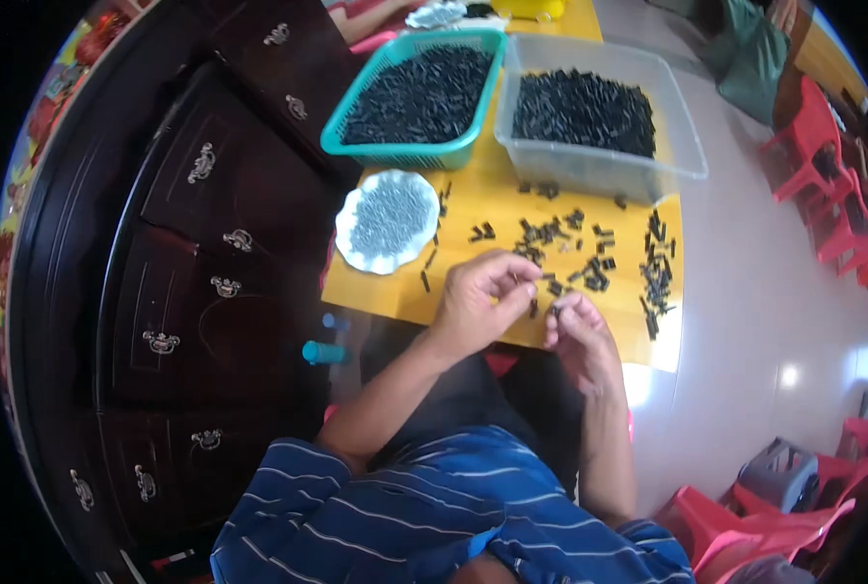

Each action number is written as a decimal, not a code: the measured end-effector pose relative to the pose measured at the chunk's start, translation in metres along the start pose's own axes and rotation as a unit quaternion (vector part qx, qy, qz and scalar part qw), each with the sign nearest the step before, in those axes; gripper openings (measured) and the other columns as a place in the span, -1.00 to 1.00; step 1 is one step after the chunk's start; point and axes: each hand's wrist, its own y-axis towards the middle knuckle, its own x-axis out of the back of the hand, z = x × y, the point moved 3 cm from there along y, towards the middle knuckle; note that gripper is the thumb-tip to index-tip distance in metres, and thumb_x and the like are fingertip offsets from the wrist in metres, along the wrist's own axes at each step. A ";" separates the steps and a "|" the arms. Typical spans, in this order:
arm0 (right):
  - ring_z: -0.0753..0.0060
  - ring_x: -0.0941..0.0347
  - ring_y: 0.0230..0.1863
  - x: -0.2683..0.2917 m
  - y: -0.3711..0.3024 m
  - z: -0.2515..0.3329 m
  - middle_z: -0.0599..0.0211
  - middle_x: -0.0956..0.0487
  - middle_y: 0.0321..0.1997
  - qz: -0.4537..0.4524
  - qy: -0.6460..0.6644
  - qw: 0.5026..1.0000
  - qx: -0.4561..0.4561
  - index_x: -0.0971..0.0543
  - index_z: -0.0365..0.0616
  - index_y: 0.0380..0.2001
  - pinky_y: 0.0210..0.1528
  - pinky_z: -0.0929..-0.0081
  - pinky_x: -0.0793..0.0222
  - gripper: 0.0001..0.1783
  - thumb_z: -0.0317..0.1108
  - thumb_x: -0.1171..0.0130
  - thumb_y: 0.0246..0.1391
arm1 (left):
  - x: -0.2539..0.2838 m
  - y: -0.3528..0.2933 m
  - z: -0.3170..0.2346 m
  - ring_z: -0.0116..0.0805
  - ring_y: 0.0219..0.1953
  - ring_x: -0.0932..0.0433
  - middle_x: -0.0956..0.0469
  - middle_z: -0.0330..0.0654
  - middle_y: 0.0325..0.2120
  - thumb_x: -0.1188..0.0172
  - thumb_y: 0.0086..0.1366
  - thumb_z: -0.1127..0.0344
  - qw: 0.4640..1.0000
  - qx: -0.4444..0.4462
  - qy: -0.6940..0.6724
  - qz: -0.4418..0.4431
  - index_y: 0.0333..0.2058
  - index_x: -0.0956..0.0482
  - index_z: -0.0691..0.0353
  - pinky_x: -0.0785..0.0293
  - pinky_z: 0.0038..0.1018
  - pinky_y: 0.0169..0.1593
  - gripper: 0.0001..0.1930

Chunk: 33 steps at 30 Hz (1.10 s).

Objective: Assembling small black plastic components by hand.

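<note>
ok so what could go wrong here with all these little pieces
The white plate of small silvery pieces sits near the left edge of the table, so a bump could spill it. Loose black pieces near the right edge might be brushed onto the floor by the right hand.

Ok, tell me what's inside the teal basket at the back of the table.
The teal basket holds a heap of small black pieces. Only the top layer shows; the basket's bottom, and whatever lies deeper, is covered.
</note>
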 end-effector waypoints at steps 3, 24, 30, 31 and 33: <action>0.62 -0.52 -0.37 0.000 0.004 0.002 0.40 -0.62 -0.30 0.002 0.012 1.000 0.007 -0.58 -0.06 -0.15 -0.25 0.65 -0.51 -0.86 -0.32 -0.28 0.27 | 0.000 0.002 0.000 -0.54 -0.41 -0.65 -0.69 -0.17 -0.36 -0.32 0.21 0.60 0.999 -0.036 0.024 0.000 -0.21 -0.67 0.37 -0.55 -0.59 -0.34 -0.84; 0.64 -0.55 -0.36 0.004 0.000 0.000 0.30 -0.71 -0.31 -0.042 -0.075 0.992 0.088 -0.62 -0.16 -0.22 -0.23 0.65 -0.51 -0.92 -0.47 -0.30 0.22 | -0.013 0.000 -0.002 -0.38 -0.31 -0.70 -0.72 -0.09 -0.35 -0.36 0.19 0.61 0.993 -0.054 0.069 0.078 -0.28 -0.72 0.37 -0.58 -0.54 -0.21 -0.88; 0.62 -0.57 -0.36 0.004 0.002 -0.004 0.29 -0.70 -0.32 -0.047 -0.074 0.992 0.094 -0.62 -0.17 -0.24 -0.23 0.65 -0.50 -0.92 -0.48 -0.31 0.20 | -0.012 0.001 -0.006 -0.35 -0.32 -0.70 -0.72 -0.07 -0.37 -0.36 0.14 0.64 0.984 -0.093 0.117 0.102 -0.30 -0.72 0.38 -0.60 -0.52 -0.21 -0.86; 0.62 -0.57 -0.36 0.003 0.002 -0.004 0.29 -0.70 -0.32 -0.047 -0.075 0.992 0.095 -0.62 -0.17 -0.24 -0.23 0.65 -0.50 -0.92 -0.48 -0.31 0.20 | -0.012 0.000 -0.005 -0.35 -0.32 -0.70 -0.72 -0.07 -0.37 -0.36 0.14 0.64 0.983 -0.094 0.117 0.102 -0.30 -0.72 0.38 -0.60 -0.52 -0.21 -0.86; 0.61 -0.59 -0.34 0.002 0.002 -0.004 0.31 -0.70 -0.31 -0.045 -0.026 0.996 0.072 -0.62 -0.15 -0.25 -0.21 0.62 -0.54 -0.94 -0.47 -0.30 0.22 | -0.013 0.001 -0.004 -0.36 -0.32 -0.70 -0.72 -0.07 -0.36 -0.37 0.14 0.64 0.988 -0.089 0.086 0.092 -0.27 -0.73 0.37 -0.60 -0.51 -0.21 -0.85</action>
